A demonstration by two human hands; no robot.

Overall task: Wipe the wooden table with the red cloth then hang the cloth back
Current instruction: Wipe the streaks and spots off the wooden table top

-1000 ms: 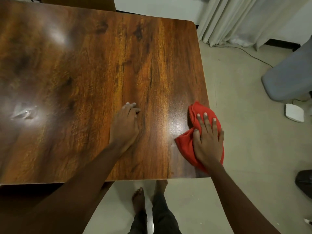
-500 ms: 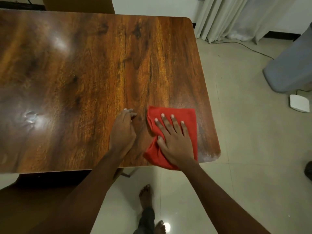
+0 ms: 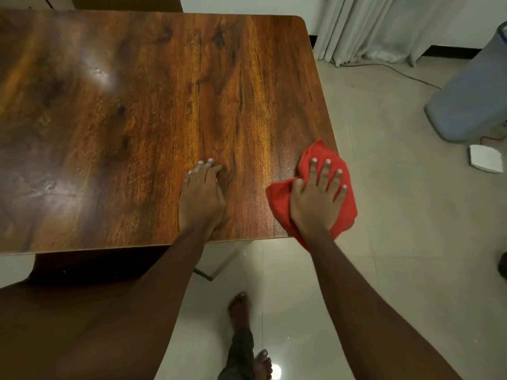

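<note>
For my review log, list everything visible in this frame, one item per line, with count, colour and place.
table: one, glossy brown wood grain, fills the left and centre of the view
cloth: one, red, bunched at the table's near right corner, partly hanging over the edge
curtain: one, pale, hanging at the top right, reaching the floor
cable: one, dark, lying on the floor below the curtain
grey object: one, grey-blue, at the right edge; what it is I cannot tell
white object: one, flat, on the floor near the grey one
floor: pale tiles, right and bottom
left hand: flat on the bare table, holding nothing
right hand: fingers spread, pressing on the cloth
feet: two, bare, on the floor below the table's near edge
</note>
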